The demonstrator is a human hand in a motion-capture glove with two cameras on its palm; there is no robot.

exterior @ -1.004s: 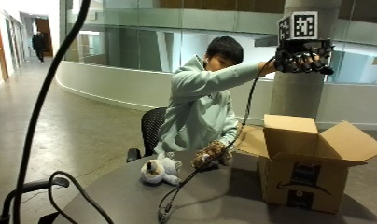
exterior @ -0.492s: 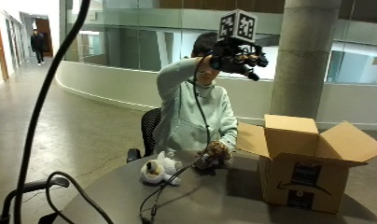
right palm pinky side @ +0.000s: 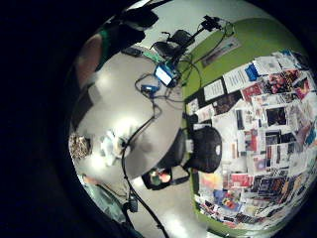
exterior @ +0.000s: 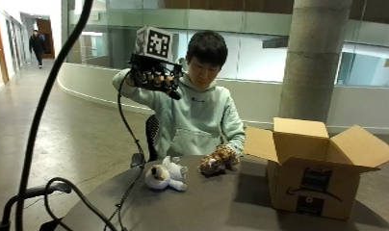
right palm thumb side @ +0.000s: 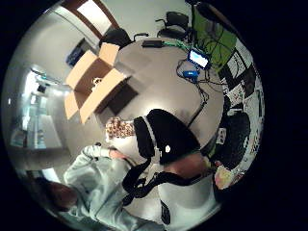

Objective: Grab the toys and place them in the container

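Observation:
My gloved right hand [exterior: 153, 77] is raised at head height, well above the table, fingers loosely curled and holding nothing. Below it a white plush cat [exterior: 166, 176] lies on the grey round table [exterior: 233, 207]. Beside it is a leopard-spotted plush [exterior: 217, 160], with the person's bare left hand resting on it. An open cardboard box [exterior: 315, 166] stands to the right, flaps spread. From the palm views the white plush [right palm pinky side: 111, 144], the spotted plush [right palm pinky side: 79, 146] [right palm thumb side: 119, 128] and the box [right palm thumb side: 90, 79] all lie far below.
A concrete column [exterior: 313, 57] rises behind the box. A small device with a lit blue screen [right palm thumb side: 198, 57] and wires sit on the table's far side. Black office chairs [right palm pinky side: 205, 148] stand around the table. A dark stand [exterior: 34, 192] fills the near left foreground.
My gloved hand has swung from above the box, across in front of the person's head, to the side away from the box, and dropped slightly. The toys and box have not moved.

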